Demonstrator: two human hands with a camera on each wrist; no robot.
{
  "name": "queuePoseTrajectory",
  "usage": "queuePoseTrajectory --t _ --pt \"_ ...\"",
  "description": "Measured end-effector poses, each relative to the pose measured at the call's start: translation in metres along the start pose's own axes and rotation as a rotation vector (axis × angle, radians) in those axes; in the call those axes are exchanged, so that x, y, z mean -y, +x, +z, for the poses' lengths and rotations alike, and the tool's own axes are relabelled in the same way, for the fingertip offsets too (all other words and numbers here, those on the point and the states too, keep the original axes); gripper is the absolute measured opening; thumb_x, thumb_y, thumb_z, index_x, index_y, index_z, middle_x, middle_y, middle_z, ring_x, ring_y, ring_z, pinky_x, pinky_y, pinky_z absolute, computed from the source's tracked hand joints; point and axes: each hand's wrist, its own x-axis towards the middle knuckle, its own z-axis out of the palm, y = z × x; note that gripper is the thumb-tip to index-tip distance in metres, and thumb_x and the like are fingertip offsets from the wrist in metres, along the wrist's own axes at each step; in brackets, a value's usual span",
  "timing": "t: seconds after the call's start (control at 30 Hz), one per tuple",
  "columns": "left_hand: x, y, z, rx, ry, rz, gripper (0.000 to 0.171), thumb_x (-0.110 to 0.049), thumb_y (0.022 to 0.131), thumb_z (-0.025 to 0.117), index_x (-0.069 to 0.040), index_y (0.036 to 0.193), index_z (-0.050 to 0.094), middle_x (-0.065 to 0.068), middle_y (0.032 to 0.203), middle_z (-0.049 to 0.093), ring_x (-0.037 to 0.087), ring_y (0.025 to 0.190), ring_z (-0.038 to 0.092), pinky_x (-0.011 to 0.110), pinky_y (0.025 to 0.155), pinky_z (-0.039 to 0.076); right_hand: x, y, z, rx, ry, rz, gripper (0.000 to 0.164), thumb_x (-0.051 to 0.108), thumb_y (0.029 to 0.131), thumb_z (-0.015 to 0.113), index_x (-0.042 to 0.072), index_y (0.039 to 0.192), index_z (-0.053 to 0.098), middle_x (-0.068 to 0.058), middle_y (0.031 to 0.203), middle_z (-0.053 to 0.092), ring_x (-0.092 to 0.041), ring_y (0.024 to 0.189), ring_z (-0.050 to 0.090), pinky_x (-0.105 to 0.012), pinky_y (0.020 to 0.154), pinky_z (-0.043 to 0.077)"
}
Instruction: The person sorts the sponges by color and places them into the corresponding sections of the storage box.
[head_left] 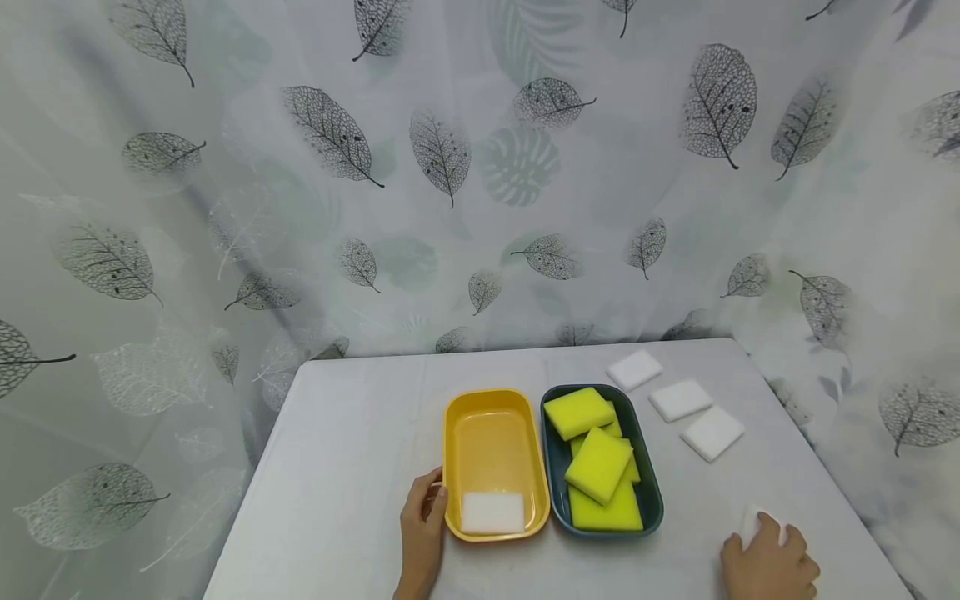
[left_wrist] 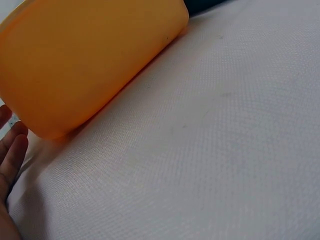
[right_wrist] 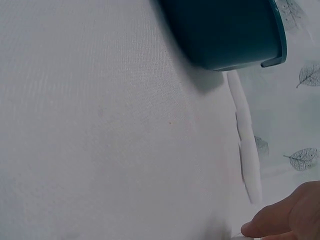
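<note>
My left hand rests against the left outer side of a yellow tray; in the left wrist view its fingers lie loosely extended beside the wall. Inside the tray, at the near end, lies one white sponge. At the lower right of the table, my right hand grips another white sponge, mostly hidden under the fingers. The right wrist view catches the thumb at the bottom corner, pressed to a sliver of that sponge.
A dark teal tray holding several yellow-green sponges stands just right of the yellow one. Beyond it, three white sponges lie on the white table. A leaf-patterned curtain hangs behind and around the table.
</note>
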Motion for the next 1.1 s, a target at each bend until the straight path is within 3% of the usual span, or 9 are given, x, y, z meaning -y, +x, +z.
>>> queuePoseTrajectory --t 0.47,0.73,1.1 --pt "0.001 0.002 -0.001 0.006 0.007 0.008 0.028 -0.023 0.104 0.064 -0.022 0.131 0.070 -0.002 0.124 0.071 0.012 0.106 0.067 0.018 0.087 0.055 0.010 -0.002 -0.016 -0.028 0.069 -0.067 0.058 0.011 0.090 0.055 -0.013 0.141 0.038 -0.047 0.145 0.028 -0.073 0.127 0.035 -0.078 0.099 0.037" --pt "0.001 0.001 -0.001 0.006 -0.006 0.006 0.028 -0.023 0.104 0.064 -0.022 0.132 0.069 -0.002 0.124 0.071 0.013 0.106 0.067 0.018 0.087 0.055 0.028 -0.004 -0.026 -0.091 0.099 -0.095 0.057 0.010 0.089 0.057 -0.014 0.139 0.044 -0.047 0.145 0.034 -0.072 0.127 0.037 -0.078 0.101 0.038" --pt "0.002 0.000 -0.001 0.015 -0.008 -0.001 0.029 -0.026 0.104 0.064 -0.023 0.133 0.069 -0.002 0.124 0.070 0.012 0.107 0.067 0.017 0.089 0.054 0.058 -0.015 -0.043 -0.180 0.245 -0.202 0.054 0.005 0.090 0.061 -0.017 0.138 0.048 -0.045 0.147 0.038 -0.068 0.128 0.037 -0.079 0.102 0.035"
